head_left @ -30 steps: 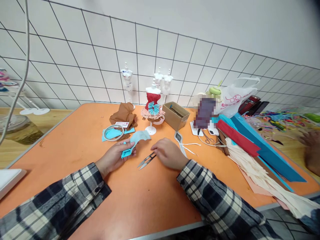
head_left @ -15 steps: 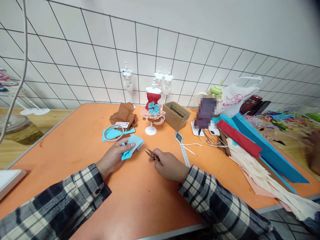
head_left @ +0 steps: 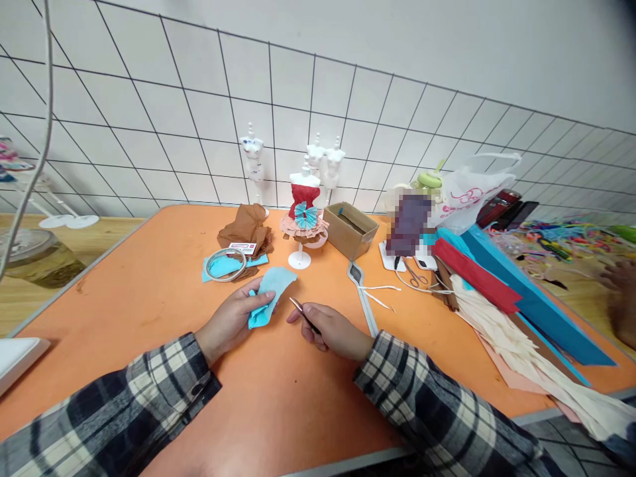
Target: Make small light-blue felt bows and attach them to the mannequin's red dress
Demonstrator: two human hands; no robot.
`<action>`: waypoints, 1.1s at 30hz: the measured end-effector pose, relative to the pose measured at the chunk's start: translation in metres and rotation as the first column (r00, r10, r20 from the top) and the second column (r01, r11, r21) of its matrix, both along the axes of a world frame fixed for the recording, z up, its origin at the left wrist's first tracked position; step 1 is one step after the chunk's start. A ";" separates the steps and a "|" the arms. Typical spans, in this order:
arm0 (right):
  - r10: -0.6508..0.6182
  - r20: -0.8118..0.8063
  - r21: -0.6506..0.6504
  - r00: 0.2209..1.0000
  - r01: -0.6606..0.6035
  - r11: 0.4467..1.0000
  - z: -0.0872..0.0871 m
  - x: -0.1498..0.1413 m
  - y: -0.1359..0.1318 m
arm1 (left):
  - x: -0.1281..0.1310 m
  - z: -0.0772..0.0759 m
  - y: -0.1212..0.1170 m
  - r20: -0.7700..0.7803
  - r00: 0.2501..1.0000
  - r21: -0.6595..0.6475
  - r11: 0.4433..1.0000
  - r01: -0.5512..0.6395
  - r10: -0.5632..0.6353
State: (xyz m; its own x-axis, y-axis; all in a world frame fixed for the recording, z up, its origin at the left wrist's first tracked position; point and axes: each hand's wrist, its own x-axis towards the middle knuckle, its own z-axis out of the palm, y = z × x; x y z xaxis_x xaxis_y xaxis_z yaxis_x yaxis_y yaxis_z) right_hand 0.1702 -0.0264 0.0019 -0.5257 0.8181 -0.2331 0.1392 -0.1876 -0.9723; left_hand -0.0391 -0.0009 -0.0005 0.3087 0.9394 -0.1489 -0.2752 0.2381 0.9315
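Observation:
My left hand (head_left: 232,319) pinches a folded piece of light blue crepe paper (head_left: 271,296) between thumb and fingers, its upper right corner curving outward. In my right hand (head_left: 334,328) is a small pair of thread snips (head_left: 305,314), seen edge-on with the tip pointing up and left. The tip is just right of the paper and apart from it. Behind the hands stands a small white dress form (head_left: 300,256) wearing a red bodice, a blue bow (head_left: 306,215) and a ruffled pink and brown skirt.
A tape roll (head_left: 226,265) and brown crepe paper (head_left: 244,226) lie at the back left. A cardboard box (head_left: 350,230), a grey zipper (head_left: 365,298), scissors (head_left: 417,278) and crepe strips (head_left: 497,324) are on the right. Another person's hand (head_left: 623,298) shows at the right edge.
The blue paper has shifted slightly right and opened into a curve. My right hand has turned, and the snips' two spread blades now appear as one narrow line.

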 end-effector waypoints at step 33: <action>0.063 -0.040 0.004 0.997 -0.063 0.998 0.004 0.006 -0.001 | 0.005 0.006 -0.009 -0.392 0.917 0.239 0.971 0.031 0.067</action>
